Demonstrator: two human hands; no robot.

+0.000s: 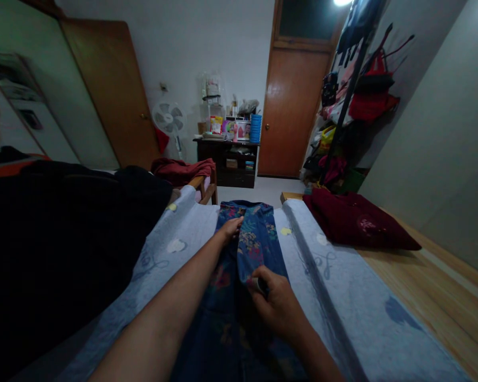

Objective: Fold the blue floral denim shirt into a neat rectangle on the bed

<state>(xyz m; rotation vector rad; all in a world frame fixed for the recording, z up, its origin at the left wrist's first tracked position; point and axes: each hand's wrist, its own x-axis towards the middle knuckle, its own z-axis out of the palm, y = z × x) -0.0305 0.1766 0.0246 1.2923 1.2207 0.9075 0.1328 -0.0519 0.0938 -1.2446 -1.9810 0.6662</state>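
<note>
One flowered blue garment (253, 240) lengthwise on the bed (434, 286)

A lengthwise strip of the garment stands raised along its middle, and it should lie straightest if both ends are drawn evenly, with light tension between them. The right hand (278, 297) has its fingers curled tightly around the strip's nearer end; a low, level pull is likely to crease it less than lifting would. The left hand (231, 228) has bent fingers at the strip's farther part; whether they pinch it or only rest there, I cannot tell. Flattening from that end toward the near edge seems sensible.

The cloth is deep blue, patterned with red, green and pale flowers, and looks thin and soft. It runs from the bed's far edge toward the near edge, over a pale sheet (366, 297). A maroon garment (354, 220) lies by the bed's far right corner; black clothing (63, 239) is heaped along the left edge.
</note>
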